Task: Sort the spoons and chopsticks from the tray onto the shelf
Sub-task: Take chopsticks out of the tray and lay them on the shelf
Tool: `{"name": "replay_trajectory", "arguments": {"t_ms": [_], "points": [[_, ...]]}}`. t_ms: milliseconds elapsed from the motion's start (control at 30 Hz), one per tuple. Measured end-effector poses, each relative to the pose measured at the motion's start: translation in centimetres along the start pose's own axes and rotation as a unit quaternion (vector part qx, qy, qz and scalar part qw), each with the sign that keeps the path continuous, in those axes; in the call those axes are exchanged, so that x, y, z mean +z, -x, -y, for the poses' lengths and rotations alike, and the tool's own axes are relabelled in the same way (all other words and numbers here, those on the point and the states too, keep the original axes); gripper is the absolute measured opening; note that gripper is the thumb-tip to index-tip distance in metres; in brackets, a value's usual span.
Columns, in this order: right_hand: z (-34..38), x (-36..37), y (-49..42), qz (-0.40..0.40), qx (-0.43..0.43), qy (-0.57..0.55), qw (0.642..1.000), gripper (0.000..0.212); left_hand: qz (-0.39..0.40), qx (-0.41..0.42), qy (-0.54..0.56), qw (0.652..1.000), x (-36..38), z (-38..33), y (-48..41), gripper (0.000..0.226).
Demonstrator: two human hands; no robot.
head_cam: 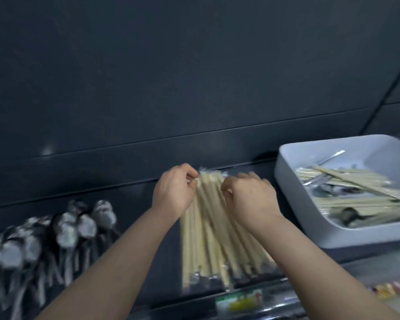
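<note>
Much sorted, I reckon: spoons [63,229], chopstick pile [208,239] left of tray [356,236]; more inside tray. Left hand [173,192], right hand [249,197] pinch chopstick pile.

The chopsticks [208,227] I grip look like pale matt wood inside clear glossy plastic wrappers [214,174]. The spoons [65,229] are shiny metal. The tray [289,181] looks like smooth matt plastic, and the shelf [134,204] is dark, smooth and faintly glossy.

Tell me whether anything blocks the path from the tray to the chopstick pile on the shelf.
Nothing visible blocks it. The tray sits directly right of the chopstick pile on the same shelf. Only the person's own right hand and forearm lie over the gap between them.
</note>
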State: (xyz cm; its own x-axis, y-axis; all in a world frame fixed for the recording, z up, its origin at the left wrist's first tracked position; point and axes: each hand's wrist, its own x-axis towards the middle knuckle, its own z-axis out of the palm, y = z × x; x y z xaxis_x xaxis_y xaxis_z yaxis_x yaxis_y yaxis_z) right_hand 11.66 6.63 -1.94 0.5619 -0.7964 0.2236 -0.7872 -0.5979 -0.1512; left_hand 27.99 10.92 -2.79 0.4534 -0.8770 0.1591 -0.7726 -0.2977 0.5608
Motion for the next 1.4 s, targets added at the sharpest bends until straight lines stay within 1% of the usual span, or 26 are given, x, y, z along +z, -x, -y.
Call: {"name": "replay_trajectory", "arguments": {"t_ms": [100, 200, 300, 400, 500, 667, 800, 900, 967, 1067, 1167, 1267, 1400], "points": [[-7.5, -2.3, 1.0, -0.068, 0.041, 0.023, 0.997, 0.011, 0.001, 0.047, 0.032, 0.998, 3.8, -7.3, -0.6, 0.012], [-15.1, -4.4, 2.1, -0.062, 0.075, 0.042, 0.994, 0.016, 0.0, 0.099, 0.035, 0.994, 7.2, -14.8, -0.8, 0.014], [-22.4, -5.7, 3.2, -0.054, 0.117, 0.043, 0.991, 0.018, 0.036, 0.13, 0.015, 0.991, 10.5, -20.9, -1.1, 0.018], [-28.4, -6.2, 4.1, -0.016, 0.151, 0.041, 0.988, 0.023, 0.11, 0.125, -0.024, 0.986, 14.3, -24.6, -1.4, 0.017], [-32.0, -6.3, 4.7, 0.012, 0.169, 0.02, 0.985, 0.025, 0.131, 0.089, -0.039, 0.987, 17.3, -26.0, -1.3, 0.014], [-35.1, -6.1, 3.1, 0.079, 0.146, 0.009, 0.986, 0.031, 0.131, 0.028, -0.039, 0.99, 19.0, -26.8, -1.3, 0.014], [-34.7, -4.9, 1.1, 0.158, 0.098, 0.058, 0.981, 0.033, 0.099, 0.008, -0.038, 0.994, 18.0, -26.6, -1.8, 0.016], [-34.8, -4.7, 1.0, 0.177, 0.09, 0.06, 0.978, 0.032, 0.091, -0.017, -0.061, 0.994, 17.6, -26.1, -1.9, 0.02], [-35.4, -5.4, 1.2, 0.159, 0.114, 0.034, 0.98, 0.028, 0.102, -0.031, -0.078, 0.991, 17.6, -25.9, -2.2, 0.022], [-36.4, -6.5, 1.5, 0.113, 0.137, 0.007, 0.984, 0.026, 0.133, -0.035, -0.106, 0.985, 18.4, -26.3, -2.8, 0.027], [-36.7, -7.0, 2.2, 0.043, 0.139, -0.028, 0.989, 0.026, 0.151, -0.021, -0.138, 0.979, 19.8, -26.9, -3.3, 0.033], [-36.8, -6.4, 3.2, -0.017, 0.136, -0.054, 0.989, 0.021, 0.164, -0.021, -0.168, 0.972, 21.3, -27.2, -3.7, 0.034], [-36.8, -5.7, 3.8, -0.036, 0.14, -0.072, 0.987, 0.017, 0.154, 0.0, -0.229, 0.961, 22.1, -27.3, -4.6, 0.031]]}}
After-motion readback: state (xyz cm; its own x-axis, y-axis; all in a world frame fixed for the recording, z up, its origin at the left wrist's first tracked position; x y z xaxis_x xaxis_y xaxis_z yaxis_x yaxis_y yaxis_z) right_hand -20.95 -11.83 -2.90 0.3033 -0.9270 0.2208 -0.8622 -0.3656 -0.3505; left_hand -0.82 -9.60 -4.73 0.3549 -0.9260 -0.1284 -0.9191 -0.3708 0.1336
